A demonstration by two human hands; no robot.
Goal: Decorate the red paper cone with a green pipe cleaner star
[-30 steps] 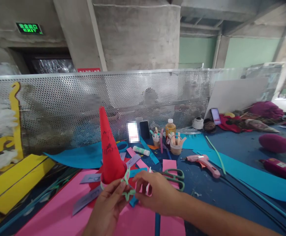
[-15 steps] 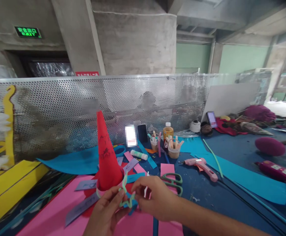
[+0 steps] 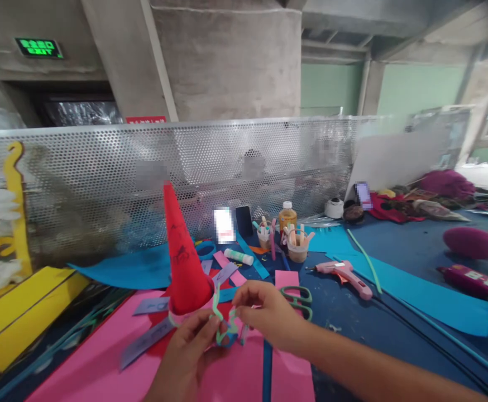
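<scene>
— What is in the left hand (image 3: pixel 191 339)?
— A pale green strip (image 3: pixel 215 303), bent into zigzags, pinched between thumb and forefinger
— And the right hand (image 3: pixel 269 312)?
— Its fingertips are drawn together at the strip's right side; whether they grip it, I cannot tell
— Where is the strip, then?
— On the near side, between the two hands, above the pink sheet (image 3: pixel 235 375) and just right of the base of the red cone (image 3: pixel 184 269)
— Does the cone stand up?
— Yes, its tip slanting left, dark marks on its side, lavender strips (image 3: pixel 146 341) around its foot
— What lies to the right?
— Green-handled scissors (image 3: pixel 301 303) just beyond the right hand, then a pink glue gun (image 3: pixel 347 273) farther right, near a blue sheet (image 3: pixel 440 298)
— And on the far side?
— A glue stick (image 3: pixel 238 257), a dark phone (image 3: pixel 244 221), an amber bottle (image 3: pixel 287 219) and a tub of clothespins (image 3: pixel 297 255), before a perforated metal screen (image 3: pixel 219 151)
</scene>
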